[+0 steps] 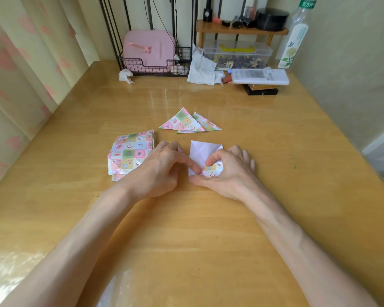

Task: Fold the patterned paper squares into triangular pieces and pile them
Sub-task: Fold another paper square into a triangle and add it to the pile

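The right hand [228, 171] covers the lower right of the paper square [201, 151], in the centre of the frame, white side up; thumb and bent forefinger pinch its turned-up patterned corner, and the fold beneath cannot be made out; the left hand [162, 165] presses one forefinger on the sheet's lower left edge, its other fingers curled under, and hides the right corner of the stack of unfolded squares [129, 151] at centre left; the folded triangles [186, 124] overlap just above, their number unclear; all lie on a glossy wooden table [186, 240]; a heart-print curtain [20, 74] hangs at left; a wire basket [155, 63], clear box [237, 52] and bottle [294, 41], cut off by the top edge, stand along the back.
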Demonstrator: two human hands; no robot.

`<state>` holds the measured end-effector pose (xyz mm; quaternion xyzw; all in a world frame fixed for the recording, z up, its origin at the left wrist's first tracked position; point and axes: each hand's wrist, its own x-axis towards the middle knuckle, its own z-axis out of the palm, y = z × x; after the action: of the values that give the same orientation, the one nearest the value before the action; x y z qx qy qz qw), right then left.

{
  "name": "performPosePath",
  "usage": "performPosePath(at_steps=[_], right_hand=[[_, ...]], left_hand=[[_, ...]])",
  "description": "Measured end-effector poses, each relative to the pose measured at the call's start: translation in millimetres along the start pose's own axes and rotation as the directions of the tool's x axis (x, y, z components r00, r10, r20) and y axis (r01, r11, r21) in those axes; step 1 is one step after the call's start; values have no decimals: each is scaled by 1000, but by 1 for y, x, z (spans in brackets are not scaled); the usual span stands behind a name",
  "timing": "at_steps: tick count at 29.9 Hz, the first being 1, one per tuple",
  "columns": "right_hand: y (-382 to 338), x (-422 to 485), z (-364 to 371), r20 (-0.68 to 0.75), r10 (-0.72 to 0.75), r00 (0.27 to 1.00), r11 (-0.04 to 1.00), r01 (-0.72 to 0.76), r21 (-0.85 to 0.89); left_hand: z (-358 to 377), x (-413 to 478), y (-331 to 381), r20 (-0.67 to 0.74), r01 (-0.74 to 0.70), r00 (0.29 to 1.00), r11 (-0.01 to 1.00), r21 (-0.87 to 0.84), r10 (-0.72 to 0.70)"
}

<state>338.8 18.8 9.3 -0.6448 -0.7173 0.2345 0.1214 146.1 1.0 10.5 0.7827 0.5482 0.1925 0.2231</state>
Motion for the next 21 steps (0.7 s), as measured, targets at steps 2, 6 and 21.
performPosePath(at_steps=[2,6,21], right_hand=[[-4,1,1,2,18,1000,1000,-18,-11],[-5,3,2,29,34,999,999,-34,-17],[7,0,2,6,-41,999,999,41,29]], left_hand=[[-1,-1,1,9,6,1000,1000,-2,-6],[-3,-1,2,25,7,1000,1000,-7,-7],[-1,-1,5,-2,16,1000,1000,-3,-16]])
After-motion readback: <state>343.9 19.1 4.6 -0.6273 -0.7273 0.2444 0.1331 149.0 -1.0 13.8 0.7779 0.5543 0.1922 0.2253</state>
